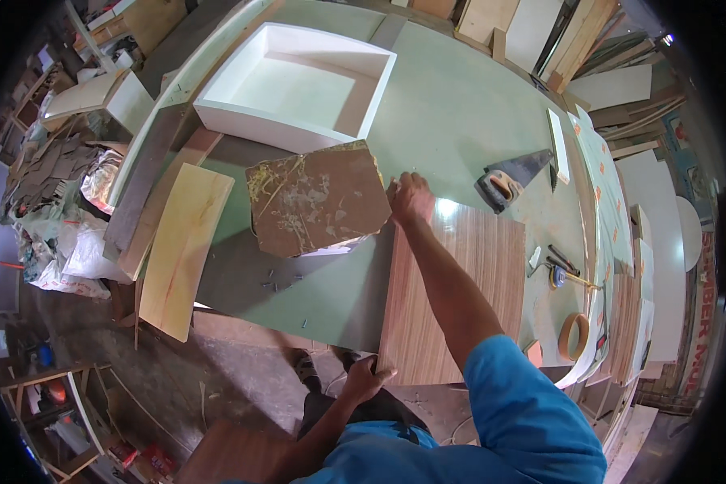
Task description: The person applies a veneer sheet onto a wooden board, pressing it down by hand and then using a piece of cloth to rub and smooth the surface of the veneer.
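Note:
A wood-grain panel [460, 282] lies on the green-topped workbench, its near end reaching over the front edge. My left hand [369, 379] is closed on its near left corner, thumb stretched along the edge. Across the panel, my right hand [413, 199] has its fingers bent at the far left corner; the fingertips are partly hidden. Just left of that hand stands a box-like block [319, 198] with a brown, glue-smeared top. Several small screws [278, 284] are scattered on the bench in front of the block.
A white open tray-like box [298, 121] sits at the far left. A pale board [187, 250] overhangs the left edge. To the right lie a handsaw [516, 177], a tape measure [558, 277] and a tape roll [573, 336]. Stacked boards [649, 258] stand beyond.

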`<state>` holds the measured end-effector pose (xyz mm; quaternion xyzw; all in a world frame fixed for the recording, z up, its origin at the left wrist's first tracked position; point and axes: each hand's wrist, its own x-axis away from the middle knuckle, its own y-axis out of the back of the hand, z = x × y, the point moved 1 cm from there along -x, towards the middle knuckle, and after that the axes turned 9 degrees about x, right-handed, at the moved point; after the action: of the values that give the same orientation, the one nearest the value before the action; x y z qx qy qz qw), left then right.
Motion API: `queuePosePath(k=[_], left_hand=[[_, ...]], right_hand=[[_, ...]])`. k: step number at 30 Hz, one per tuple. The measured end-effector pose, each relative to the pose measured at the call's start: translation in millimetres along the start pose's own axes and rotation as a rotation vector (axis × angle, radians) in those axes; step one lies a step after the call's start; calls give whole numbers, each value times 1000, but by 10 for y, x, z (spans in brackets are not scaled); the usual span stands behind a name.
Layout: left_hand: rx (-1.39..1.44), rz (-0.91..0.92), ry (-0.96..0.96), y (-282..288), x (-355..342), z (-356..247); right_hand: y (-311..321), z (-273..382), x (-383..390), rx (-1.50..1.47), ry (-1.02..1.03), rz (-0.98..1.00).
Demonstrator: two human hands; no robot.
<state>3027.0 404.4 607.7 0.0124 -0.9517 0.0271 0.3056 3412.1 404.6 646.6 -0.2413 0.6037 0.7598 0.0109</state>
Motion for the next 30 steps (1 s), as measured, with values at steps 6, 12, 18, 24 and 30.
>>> queuePosePath(k=[6, 12, 18, 24, 30], left_hand=[[-76, -47, -91, 33, -48, -55], [-359, -559, -429, 76, -114, -821], [-658, -651, -608, -320, -778, -1170], [-954, -526, -489, -413, -893, -1160], [-966, -480, -459, -378, -922, -1181]], right_hand=[[153, -188, 167, -29, 2, -151], [1008, -417, 2078, -63, 9, -50], [1477, -530, 2805, 10, -75, 76], [861, -753, 1752, 112, -107, 121], [219, -939, 1, 139, -184, 75]])
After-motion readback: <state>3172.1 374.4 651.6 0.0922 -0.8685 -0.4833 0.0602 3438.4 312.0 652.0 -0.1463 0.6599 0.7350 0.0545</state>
